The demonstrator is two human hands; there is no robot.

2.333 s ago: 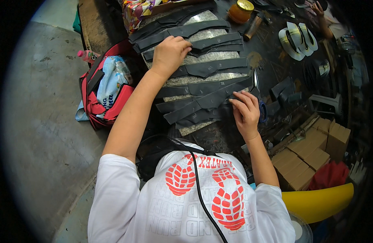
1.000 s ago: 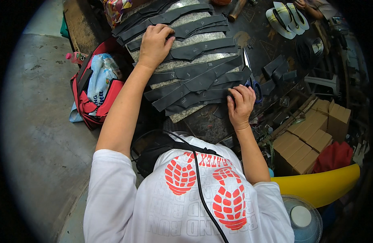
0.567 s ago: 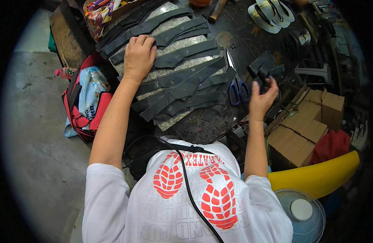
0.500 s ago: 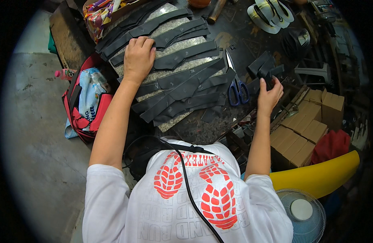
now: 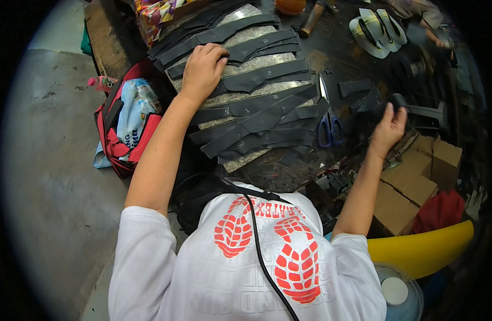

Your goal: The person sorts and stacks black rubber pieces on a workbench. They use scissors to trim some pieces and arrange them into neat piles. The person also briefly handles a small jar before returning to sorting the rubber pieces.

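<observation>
Dark cut strips (image 5: 267,75), leather-like with pale marks, lie in overlapping rows on a speckled stone slab (image 5: 246,162). My left hand (image 5: 203,73) rests on the upper strips with its fingers bent together; what lies under the fingertips is hidden. Off to the right, my right hand (image 5: 389,130) pinches a black rolled or folded strip (image 5: 398,100) between thumb and fingers, slightly blurred. Between my hands lie scissors (image 5: 330,128) with blue handles, their blades pointing away from me. Just beyond them is a loose black piece (image 5: 357,89).
Cardboard boxes (image 5: 398,198) stand below the table's right side, near a yellow curved surface (image 5: 422,249) and a fan (image 5: 395,291). At left is a red bag (image 5: 141,152). Flip-flop-shaped pieces (image 5: 377,33) and a hammer (image 5: 311,21) lie farther back. Another person's hand (image 5: 437,38) shows at upper right.
My right hand has moved right with the black strip, away from the loose pieces by the scissors. The view has shifted a little. Another person's arm now shows at upper right.
</observation>
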